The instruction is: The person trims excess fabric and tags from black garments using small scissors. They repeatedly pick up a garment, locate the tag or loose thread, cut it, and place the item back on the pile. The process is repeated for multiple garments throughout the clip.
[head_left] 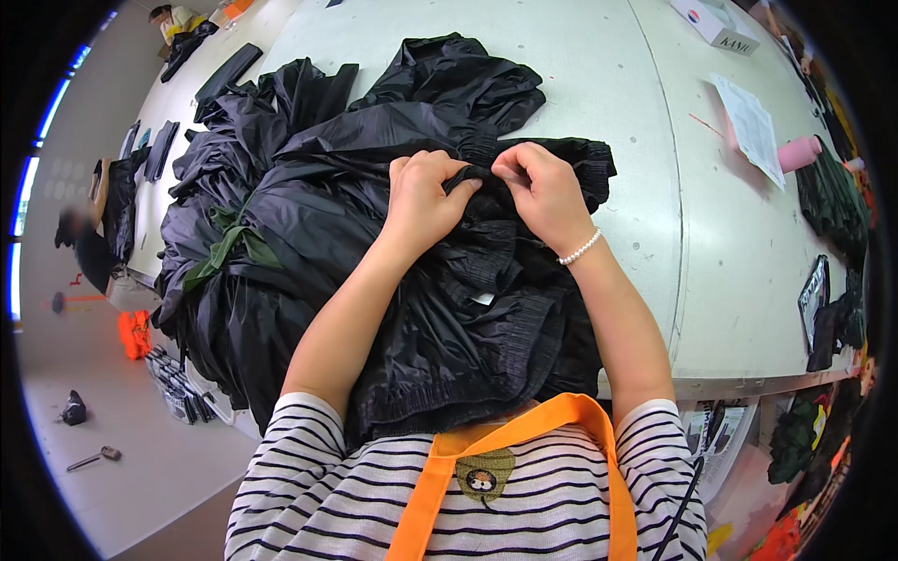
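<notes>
Working an edge of black cloth amid the pile on the desk, the left hand and right hand pinch it, both nearly closed, with a steady grip likely needed next.

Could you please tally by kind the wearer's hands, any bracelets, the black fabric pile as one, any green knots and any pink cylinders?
Bare left hand and bare right hand: 2
White beaded bracelet: 1
Pile of shiny black fabric: 1
Knot of dark green fabric: 1
Smooth pink cylinder: 1
Total: 6
</notes>
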`<act>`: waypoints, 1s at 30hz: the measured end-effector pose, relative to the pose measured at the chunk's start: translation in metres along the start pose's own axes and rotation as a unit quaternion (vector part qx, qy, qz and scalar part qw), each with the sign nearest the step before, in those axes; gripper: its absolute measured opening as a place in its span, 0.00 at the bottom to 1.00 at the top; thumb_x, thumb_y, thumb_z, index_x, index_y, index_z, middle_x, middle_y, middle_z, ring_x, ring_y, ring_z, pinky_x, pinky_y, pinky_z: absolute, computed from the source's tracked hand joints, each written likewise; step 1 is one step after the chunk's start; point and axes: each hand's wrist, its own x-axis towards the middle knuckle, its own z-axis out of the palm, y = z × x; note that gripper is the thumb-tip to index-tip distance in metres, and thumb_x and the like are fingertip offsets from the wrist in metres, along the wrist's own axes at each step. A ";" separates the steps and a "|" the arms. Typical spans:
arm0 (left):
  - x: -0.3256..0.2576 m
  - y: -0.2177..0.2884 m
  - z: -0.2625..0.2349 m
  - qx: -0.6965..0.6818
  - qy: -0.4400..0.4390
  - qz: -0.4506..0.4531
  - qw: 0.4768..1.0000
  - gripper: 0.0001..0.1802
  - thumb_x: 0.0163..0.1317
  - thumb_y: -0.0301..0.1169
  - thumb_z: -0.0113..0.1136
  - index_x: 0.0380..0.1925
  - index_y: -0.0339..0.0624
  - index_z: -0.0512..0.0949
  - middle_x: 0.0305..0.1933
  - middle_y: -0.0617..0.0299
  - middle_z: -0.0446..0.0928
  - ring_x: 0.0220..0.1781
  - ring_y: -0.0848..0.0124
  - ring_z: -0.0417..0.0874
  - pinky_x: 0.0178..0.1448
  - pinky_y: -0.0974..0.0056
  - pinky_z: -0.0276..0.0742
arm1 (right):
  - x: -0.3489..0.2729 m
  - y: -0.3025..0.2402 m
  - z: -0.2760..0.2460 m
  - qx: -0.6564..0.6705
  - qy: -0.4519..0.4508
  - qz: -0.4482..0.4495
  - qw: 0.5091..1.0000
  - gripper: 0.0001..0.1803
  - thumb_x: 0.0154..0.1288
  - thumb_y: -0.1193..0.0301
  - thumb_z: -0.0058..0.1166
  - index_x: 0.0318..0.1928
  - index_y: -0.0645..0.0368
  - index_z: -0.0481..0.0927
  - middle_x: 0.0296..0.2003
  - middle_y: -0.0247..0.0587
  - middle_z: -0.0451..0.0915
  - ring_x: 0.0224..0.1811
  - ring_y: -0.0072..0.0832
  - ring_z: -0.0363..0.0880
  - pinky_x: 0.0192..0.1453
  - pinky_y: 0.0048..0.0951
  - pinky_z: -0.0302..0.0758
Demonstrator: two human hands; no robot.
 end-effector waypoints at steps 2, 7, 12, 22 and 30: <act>0.001 0.000 0.000 -0.001 0.000 0.000 1.000 0.09 0.48 0.33 0.66 0.27 0.40 0.81 0.23 0.64 0.74 0.34 0.65 0.75 0.48 0.61 0.61 | 0.002 0.006 0.007 0.005 0.056 0.009 0.998 0.03 0.59 0.77 0.55 0.32 0.63 0.75 0.27 0.39 0.76 0.26 0.28 0.75 0.32 0.25 0.72; 0.000 0.001 0.000 -0.003 0.010 0.006 1.000 0.09 0.47 0.33 0.66 0.26 0.39 0.81 0.22 0.64 0.73 0.33 0.65 0.75 0.47 0.61 0.61 | 0.002 0.004 -0.002 0.137 0.044 0.119 0.982 0.08 0.62 0.71 0.57 0.36 0.64 0.75 0.27 0.34 0.75 0.25 0.17 0.69 0.31 0.20 0.69; -0.001 0.000 0.001 -0.017 0.026 -0.007 1.000 0.09 0.48 0.33 0.66 0.26 0.40 0.81 0.21 0.64 0.73 0.32 0.64 0.74 0.47 0.62 0.60 | -0.008 0.007 -0.010 0.213 0.061 0.146 0.964 0.14 0.62 0.68 0.58 0.42 0.64 0.73 0.34 0.35 0.73 0.29 0.17 0.68 0.35 0.18 0.69; -0.001 -0.003 0.005 -0.023 0.035 -0.003 0.999 0.09 0.48 0.33 0.66 0.25 0.39 0.81 0.21 0.62 0.74 0.30 0.64 0.75 0.43 0.62 0.62 | -0.015 -0.002 -0.011 0.105 -0.003 0.086 0.991 0.11 0.54 0.75 0.62 0.38 0.65 0.78 0.30 0.35 0.74 0.27 0.21 0.71 0.32 0.21 0.69; -0.001 -0.001 0.003 -0.041 0.014 -0.013 0.999 0.07 0.48 0.33 0.66 0.25 0.41 0.81 0.22 0.66 0.74 0.31 0.66 0.74 0.48 0.62 0.60 | 0.000 -0.008 -0.015 0.046 -0.059 0.091 0.993 0.11 0.55 0.74 0.62 0.38 0.65 0.78 0.30 0.37 0.77 0.27 0.22 0.74 0.33 0.22 0.71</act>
